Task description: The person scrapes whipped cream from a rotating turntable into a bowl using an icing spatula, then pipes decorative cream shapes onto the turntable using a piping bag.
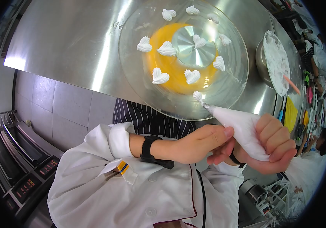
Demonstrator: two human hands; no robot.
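Note:
My right hand is wrapped around the full end of a white piping bag, with its fingers curled tight. Against the bag's side presses the thumb of my left hand, its fingers bent underneath and partly hidden. The metal piping tip points up and left, with white cream at its mouth, over the near rim of a clear round turntable. Several white heart-shaped cream dollops, one of them a heart at the near left, sit on the disc. A yellow ring shows through it.
The turntable stands on a steel table, its near rim overhanging the edge. To the right is a metal bowl beside a mass of white cream with an orange handle. A yellow cloth and other people are farther right.

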